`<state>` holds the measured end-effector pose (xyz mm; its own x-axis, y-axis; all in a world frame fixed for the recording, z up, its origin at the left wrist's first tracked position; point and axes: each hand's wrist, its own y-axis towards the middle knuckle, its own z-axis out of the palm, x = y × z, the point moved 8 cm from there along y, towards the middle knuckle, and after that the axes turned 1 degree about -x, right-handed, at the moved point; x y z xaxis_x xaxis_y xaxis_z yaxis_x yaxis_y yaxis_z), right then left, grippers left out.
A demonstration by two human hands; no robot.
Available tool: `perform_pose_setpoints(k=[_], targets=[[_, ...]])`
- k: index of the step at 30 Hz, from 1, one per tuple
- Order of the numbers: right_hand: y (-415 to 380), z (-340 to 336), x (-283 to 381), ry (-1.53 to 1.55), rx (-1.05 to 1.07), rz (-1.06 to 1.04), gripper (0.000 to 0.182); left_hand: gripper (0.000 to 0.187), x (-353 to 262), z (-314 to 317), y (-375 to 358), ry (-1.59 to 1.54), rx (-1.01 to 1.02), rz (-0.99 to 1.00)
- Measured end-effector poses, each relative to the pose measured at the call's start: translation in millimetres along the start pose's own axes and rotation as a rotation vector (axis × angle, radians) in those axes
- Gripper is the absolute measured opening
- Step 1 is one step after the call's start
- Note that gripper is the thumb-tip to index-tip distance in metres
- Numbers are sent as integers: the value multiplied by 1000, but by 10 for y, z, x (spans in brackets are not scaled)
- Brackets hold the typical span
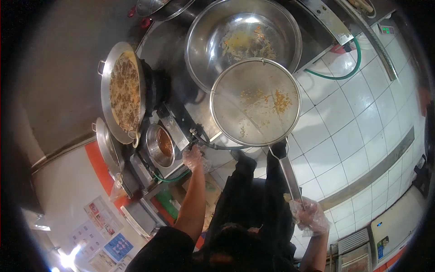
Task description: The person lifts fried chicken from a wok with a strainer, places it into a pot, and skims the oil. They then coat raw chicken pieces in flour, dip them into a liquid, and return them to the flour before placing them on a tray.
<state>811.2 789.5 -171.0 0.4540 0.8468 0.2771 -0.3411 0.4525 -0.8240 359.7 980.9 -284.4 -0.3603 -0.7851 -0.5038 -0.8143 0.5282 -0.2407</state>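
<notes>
My right hand [310, 216], in a clear plastic glove, is wrapped round the handle of a large round mesh strainer [256, 102]. Orange-yellow crumbs lie on the mesh. The strainer overlaps the near edge of a wide steel bowl [213, 50], which has yellow and orange residue inside. My left hand [194, 158], also gloved, is closed at the front of the stove beside a hose fitting. What its fingers hold is too small to make out. Left of it sits a small steel bowl [155, 158] with reddish-brown contents.
A big wok [105, 93] of brown pieces in bubbling oil sits on the burner at the left. Below it is another metal pan [105, 140]. A green hose [359, 59] curves over the white tiled floor [344, 118]. Posters hang at the lower left.
</notes>
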Motion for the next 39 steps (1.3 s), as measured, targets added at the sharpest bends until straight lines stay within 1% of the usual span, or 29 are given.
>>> perform_pose_setpoints(k=[1,3,4,5,6,7,9,12,15,16,18,19,20,21,22,23,24,25,26,27,28,29,31,33,34,35,36,37,39], targets=[[4,16,3,-27,18,-21,39,23,-100,-2,-73,-2,2,1],[4,31,-6,0,25,-19,40,25,-235,-86,-157,226,-85,22],[-3,53,-8,26,34,-15,41,25,-82,-56,-59,225,-85,21],[-8,71,1,22,35,-16,41,27,116,6,108,160,-97,100],[-24,87,7,1,18,-7,42,30,81,-9,107,95,-109,180],[-37,95,29,-23,-1,2,43,30,100,-21,114,89,-109,177],[-60,103,29,-31,3,2,44,32,8,-32,62,245,-121,262],[-78,164,53,-88,13,-23,44,32,-86,-20,28,313,-86,305],[-100,303,183,-193,13,-55,43,25,-37,-59,-43,324,-155,332],[-89,404,256,-220,2,-48,42,25,68,-49,19,300,-165,319],[-26,708,496,-319,47,-70,39,28,370,57,147,72,23,155],[68,861,603,-376,68,-162,38,26,271,32,98,251,68,267],[119,1052,746,-435,92,-255,38,26,481,117,196,218,54,257],[99,1348,1022,-580,99,-343,35,27,897,411,388,-369,130,176],[223,1523,1068,-323,208,-321,34,29,1148,601,487,-958,199,92],[377,1701,1102,-68,316,-286,33,36,1216,560,448,-659,49,106],[461,1885,1279,-243,251,-350,31,36,1082,416,277,-694,31,97],[558,2130,1488,-415,185,-419,30,36,776,98,7,-526,13,157],[769,2388,1611,-30,211,-371,29,37,520,-195,-176,-354,-1,217],[1005,2643,1725,356,236,-312,29,37,468,-384,-218,-386,-11,215],[911,2935,2157,-392,100,-850,27,37,439,-530,-299,-206,-2,305],[769,3402,2325,-1171,-72,-1334,25,37,472,-634,-380,-23,6,389],[1444,3748,2555,-1216,-198,-1353,25,32,888,-507,-268,322,116,375],[2108,4154,2705,-1820,-452,-1215,20,25,1140,-840,-262,117,155,268],[1990,4383,2702,-1833,-456,-1236,20,22,1344,-918,-182,167,133,240],[1866,4560,2681,-1841,-488,-1129,19,20,1560,-989,-102,219,114,209],[1798,4705,2654,-1844,-520,-1022,18,20,1575,-1213,-71,122,64,375],[1841,4816,2662,-1857,-527,-1031,18,20,1632,-1462,-70,29,12,538],[2226,4782,2531,-1923,-210,-617,7,21,2260,-1606,141,7,-5,277]])
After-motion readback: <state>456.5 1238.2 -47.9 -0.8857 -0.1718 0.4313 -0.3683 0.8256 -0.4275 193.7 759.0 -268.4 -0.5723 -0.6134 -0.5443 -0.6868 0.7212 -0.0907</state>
